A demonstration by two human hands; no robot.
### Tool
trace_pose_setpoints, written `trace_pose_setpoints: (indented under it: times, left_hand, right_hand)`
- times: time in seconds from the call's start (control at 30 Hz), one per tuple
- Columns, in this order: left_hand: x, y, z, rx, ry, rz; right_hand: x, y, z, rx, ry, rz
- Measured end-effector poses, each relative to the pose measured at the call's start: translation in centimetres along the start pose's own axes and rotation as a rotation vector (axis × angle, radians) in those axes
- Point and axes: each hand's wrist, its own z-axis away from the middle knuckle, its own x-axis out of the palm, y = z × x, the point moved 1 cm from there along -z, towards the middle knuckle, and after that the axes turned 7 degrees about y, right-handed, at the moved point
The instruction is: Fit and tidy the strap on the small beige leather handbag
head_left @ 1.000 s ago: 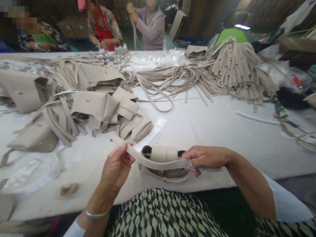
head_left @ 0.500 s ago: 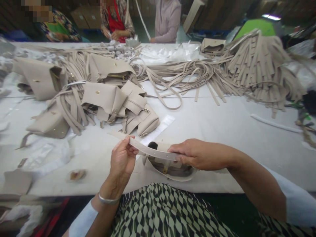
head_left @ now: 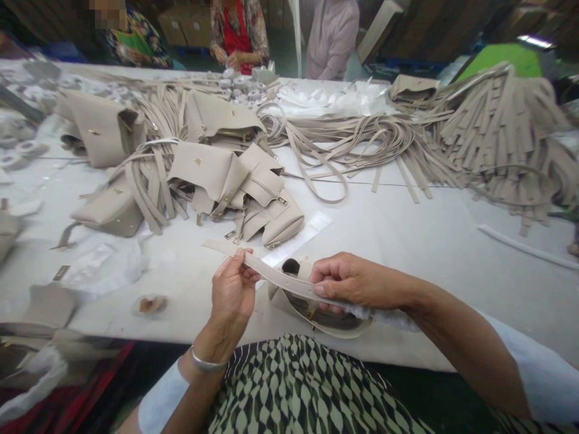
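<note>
A beige bag strap (head_left: 281, 279) with small punched holes runs between my two hands. My left hand (head_left: 235, 286) pinches it near its far end, and the free tip points up and left. My right hand (head_left: 357, 280) is closed round the strap further along, thumb on top. Past the right fingers, pale wrapping (head_left: 393, 318) trails beneath the wrist. Directly under the strap an open beige handbag (head_left: 289, 306) lies on the table, partly covered by the strap and right hand; a gold-coloured fitting shows inside it.
Several beige handbags (head_left: 203, 172) are heaped on the white table (head_left: 407, 229) at left centre. Bundles of beige straps (head_left: 493, 132) lie at the back right. White rolls (head_left: 239, 87) and plastic sit along the back. Across the table stand several people (head_left: 239, 36).
My view has shifted, so the scene sits further right. The right hand's fingers have curled more round the strap, and pale wrapping now shows beyond them.
</note>
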Motion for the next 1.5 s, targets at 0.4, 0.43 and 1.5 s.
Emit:
trace_pose_setpoints:
  times: [0.4, 0.43, 1.5]
  left_hand:
    - [-1.0, 0.9, 0.1, -0.020, 0.000, 0.007]
    - [-1.2, 0.8, 0.2, -0.015, 0.013, -0.004]
    - [1.8, -3.3, 5.3, 0.079, -0.279, -0.287]
  right_hand:
    - [-0.8, 2.5, -1.9, 0.010, 0.179, -0.101]
    - [-1.0, 2.8, -2.0, 0.040, 0.144, -0.153]
    - [3.0, -5.6, -6.5, -0.245, 0.096, 0.080]
